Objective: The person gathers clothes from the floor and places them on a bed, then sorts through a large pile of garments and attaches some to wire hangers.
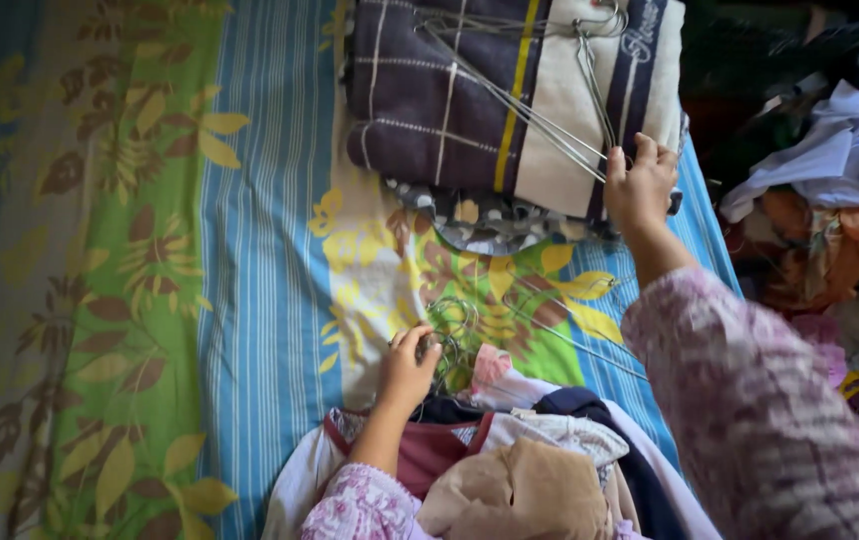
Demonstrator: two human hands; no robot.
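Nearest, clothes heap: a pile of garments (510,470) in maroon, beige, white and navy lies at the bottom edge, between the person's two patterned sleeves, close enough for either hand to reach.
Left hand: the left hand (408,372) rests at the top of that heap, fingers curled and pinched around the gathered hooks of a bunch of wire hangers (455,335); holding them at the hooks probably keeps the loose wires from sliding apart.
Bedsheet: a striped and leaf-printed bedsheet (180,300) in blue, green and yellow spreads flat beneath everything and serves as the working surface.
Right hand: the right hand (640,185) reaches farther out, fingers bent and pressed onto the edge of the folded blanket; whether it actually grips a wire I cannot tell.
Farthest, folded blanket: a dark purple and cream folded blanket (470,90) sits at the head of the sheet, with several loose wire hangers (540,105) laid across it (parked there, seemingly, off the sheet).
Right edge: a jumble of other clothes (830,190) lies beyond the bed.
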